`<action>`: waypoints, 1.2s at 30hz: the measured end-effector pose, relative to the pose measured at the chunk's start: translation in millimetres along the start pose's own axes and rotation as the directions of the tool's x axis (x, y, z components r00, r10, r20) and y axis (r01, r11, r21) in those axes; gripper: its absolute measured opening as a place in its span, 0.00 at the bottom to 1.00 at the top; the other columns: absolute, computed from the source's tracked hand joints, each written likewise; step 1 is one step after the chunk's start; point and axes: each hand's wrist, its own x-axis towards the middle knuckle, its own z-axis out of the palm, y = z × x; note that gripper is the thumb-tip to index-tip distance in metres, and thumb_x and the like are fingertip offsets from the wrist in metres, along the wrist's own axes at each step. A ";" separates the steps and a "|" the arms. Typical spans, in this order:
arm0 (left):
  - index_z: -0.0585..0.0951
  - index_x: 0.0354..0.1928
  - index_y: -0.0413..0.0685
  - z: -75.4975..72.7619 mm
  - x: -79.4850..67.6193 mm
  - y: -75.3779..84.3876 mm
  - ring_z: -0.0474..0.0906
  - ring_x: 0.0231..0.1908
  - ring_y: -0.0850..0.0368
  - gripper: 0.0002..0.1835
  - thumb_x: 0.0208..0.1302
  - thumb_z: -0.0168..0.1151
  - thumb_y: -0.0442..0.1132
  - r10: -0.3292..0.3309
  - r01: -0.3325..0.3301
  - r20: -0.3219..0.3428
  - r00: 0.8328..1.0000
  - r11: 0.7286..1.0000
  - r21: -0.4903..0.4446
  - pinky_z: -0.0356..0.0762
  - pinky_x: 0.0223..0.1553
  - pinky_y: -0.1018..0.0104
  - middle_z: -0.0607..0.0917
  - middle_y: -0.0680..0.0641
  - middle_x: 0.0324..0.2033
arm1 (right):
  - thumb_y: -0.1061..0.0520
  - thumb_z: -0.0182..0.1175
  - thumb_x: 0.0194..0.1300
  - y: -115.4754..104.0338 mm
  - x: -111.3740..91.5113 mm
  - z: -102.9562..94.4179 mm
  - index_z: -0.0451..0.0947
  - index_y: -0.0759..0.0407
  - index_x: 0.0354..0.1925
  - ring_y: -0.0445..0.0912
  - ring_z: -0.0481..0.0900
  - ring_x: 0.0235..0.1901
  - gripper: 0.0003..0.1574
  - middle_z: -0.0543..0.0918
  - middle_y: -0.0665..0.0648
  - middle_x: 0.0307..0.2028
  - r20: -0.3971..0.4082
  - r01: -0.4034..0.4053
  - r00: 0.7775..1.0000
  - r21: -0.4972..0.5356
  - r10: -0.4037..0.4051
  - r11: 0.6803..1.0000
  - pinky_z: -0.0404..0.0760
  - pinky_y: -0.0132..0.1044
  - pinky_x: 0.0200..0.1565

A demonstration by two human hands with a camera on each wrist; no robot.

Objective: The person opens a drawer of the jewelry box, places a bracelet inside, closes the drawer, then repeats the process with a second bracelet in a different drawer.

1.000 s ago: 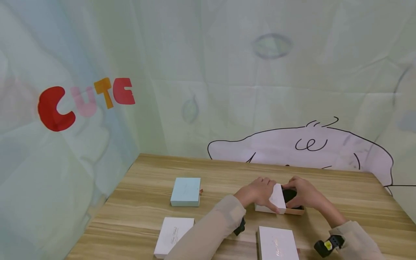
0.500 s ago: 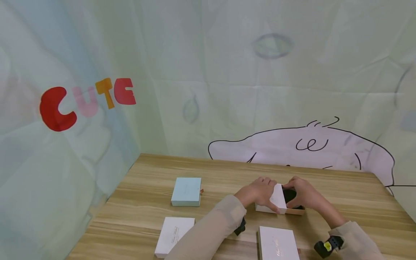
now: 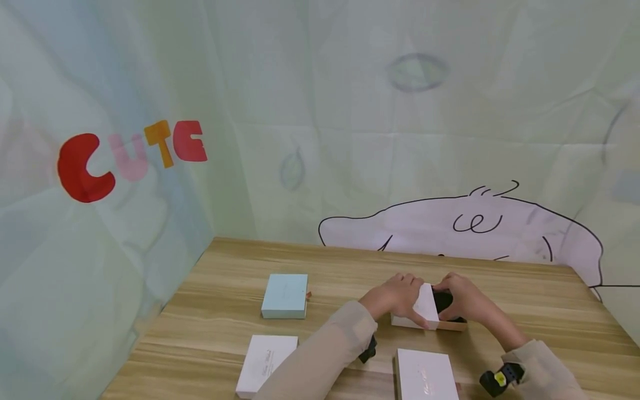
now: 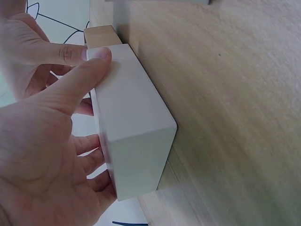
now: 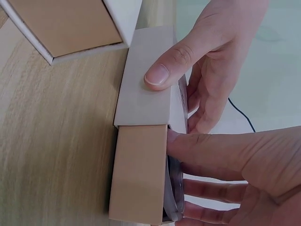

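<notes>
A white sliding box (image 3: 425, 304) lies on the table, its tan drawer (image 5: 138, 174) pulled partway out to the right. My left hand (image 3: 400, 297) grips the white sleeve, thumb on the near side and fingers on the far side. Inside the drawer is a dark rounded item (image 3: 443, 300), largely covered by my right hand (image 3: 465, 299); its kind cannot be made out. The right thumb and fingers are curled about this dark item at the drawer's opening, the thumb tip by the drawer's near wall.
A light blue box (image 3: 285, 295) with a small brown tab lies at the back left of the wooden table (image 3: 340, 266). One white box (image 3: 267, 364) is at the front left, partly behind the left sleeve. Another white box (image 3: 426, 375) stands close in front of the hands.
</notes>
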 end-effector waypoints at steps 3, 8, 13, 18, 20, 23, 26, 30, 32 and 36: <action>0.56 0.77 0.50 0.2 0.4 0.0 0.58 0.69 0.59 0.55 0.55 0.62 0.73 0.003 -0.003 0.000 1.000 1.000 0.001 0.56 0.67 0.70 0.63 0.52 0.71 | 0.65 0.83 0.38 -0.9 0.2 -0.5 0.79 0.80 0.48 0.62 0.79 0.45 0.39 0.79 0.65 0.42 -0.004 0.007 1.000 -0.009 -0.007 1.000 0.79 0.54 0.47; 0.56 0.77 0.51 1.3 2.4 -0.5 0.58 0.69 0.59 0.55 0.55 0.62 0.73 -0.003 0.003 0.004 1.000 1.000 -0.007 0.56 0.67 0.70 0.62 0.52 0.71 | 0.65 0.84 0.36 -2.6 1.4 0.0 0.79 0.81 0.48 0.63 0.79 0.45 0.40 0.79 0.65 0.41 -0.010 -0.001 1.000 -0.028 0.001 1.000 0.80 0.54 0.47; 0.56 0.77 0.52 1.7 3.2 -0.8 0.59 0.69 0.59 0.55 0.55 0.62 0.73 -0.008 0.008 0.006 1.000 1.000 -0.015 0.57 0.67 0.70 0.62 0.53 0.71 | 0.64 0.84 0.34 -2.7 2.0 0.3 0.79 0.81 0.47 0.62 0.79 0.43 0.41 0.79 0.65 0.40 -0.022 0.001 1.000 -0.039 -0.002 0.999 0.80 0.54 0.46; 0.56 0.77 0.52 0.1 0.8 -0.6 0.59 0.68 0.59 0.55 0.55 0.62 0.73 -0.005 0.005 0.010 1.000 1.000 -0.010 0.56 0.67 0.69 0.62 0.53 0.71 | 0.63 0.85 0.34 -1.2 2.6 -0.6 0.80 0.78 0.45 0.61 0.79 0.42 0.39 0.79 0.63 0.39 -0.019 0.020 1.000 -0.045 -0.020 0.999 0.80 0.54 0.45; 0.56 0.77 0.51 -0.7 -0.2 -0.4 0.59 0.68 0.59 0.55 0.55 0.62 0.73 -0.002 0.002 0.005 1.000 1.000 -0.013 0.56 0.67 0.69 0.63 0.53 0.71 | 0.63 0.85 0.34 -0.5 2.9 -1.1 0.81 0.77 0.45 0.60 0.79 0.42 0.38 0.79 0.63 0.38 -0.013 0.023 1.000 -0.041 -0.023 0.999 0.80 0.54 0.45; 0.56 0.77 0.51 -1.1 -1.2 0.0 0.59 0.68 0.59 0.55 0.55 0.63 0.72 -0.001 0.001 0.000 1.000 1.000 -0.025 0.57 0.66 0.70 0.63 0.52 0.71 | 0.63 0.85 0.34 0.4 3.4 -1.3 0.81 0.77 0.44 0.60 0.79 0.41 0.38 0.80 0.63 0.38 -0.008 0.027 1.000 -0.029 -0.027 0.999 0.81 0.54 0.45; 0.56 0.77 0.51 -0.7 -1.0 0.0 0.59 0.68 0.59 0.55 0.55 0.63 0.72 -0.004 0.004 -0.003 1.000 1.000 -0.031 0.57 0.66 0.70 0.63 0.53 0.71 | 0.63 0.84 0.35 0.4 3.2 -1.4 0.81 0.77 0.45 0.60 0.80 0.41 0.38 0.80 0.63 0.38 -0.005 0.027 1.000 -0.020 -0.027 0.999 0.80 0.55 0.45; 0.56 0.77 0.52 -0.1 -0.2 -0.6 0.59 0.68 0.59 0.55 0.55 0.63 0.72 -0.009 0.009 -0.007 1.000 1.000 -0.027 0.56 0.66 0.70 0.62 0.53 0.71 | 0.63 0.84 0.36 -0.8 2.4 -1.1 0.80 0.78 0.46 0.61 0.80 0.42 0.38 0.80 0.63 0.39 -0.003 0.018 1.000 -0.020 -0.018 1.000 0.80 0.55 0.46; 0.56 0.77 0.52 0.2 -0.2 -0.8 0.59 0.69 0.59 0.55 0.55 0.63 0.73 -0.011 0.010 -0.007 1.000 1.000 -0.022 0.56 0.67 0.70 0.62 0.53 0.71 | 0.64 0.84 0.36 -1.9 2.1 -1.0 0.80 0.78 0.47 0.62 0.80 0.43 0.38 0.80 0.64 0.39 0.000 0.014 1.000 -0.025 -0.014 1.000 0.80 0.55 0.46; 0.56 0.77 0.52 2.1 0.5 -1.0 0.59 0.68 0.59 0.55 0.54 0.62 0.73 -0.006 0.005 -0.008 1.000 1.000 -0.015 0.57 0.66 0.70 0.63 0.53 0.70 | 0.65 0.83 0.37 -5.9 2.2 -2.4 0.79 0.79 0.47 0.63 0.80 0.44 0.39 0.81 0.66 0.40 0.010 0.010 1.000 -0.045 -0.010 0.999 0.80 0.54 0.46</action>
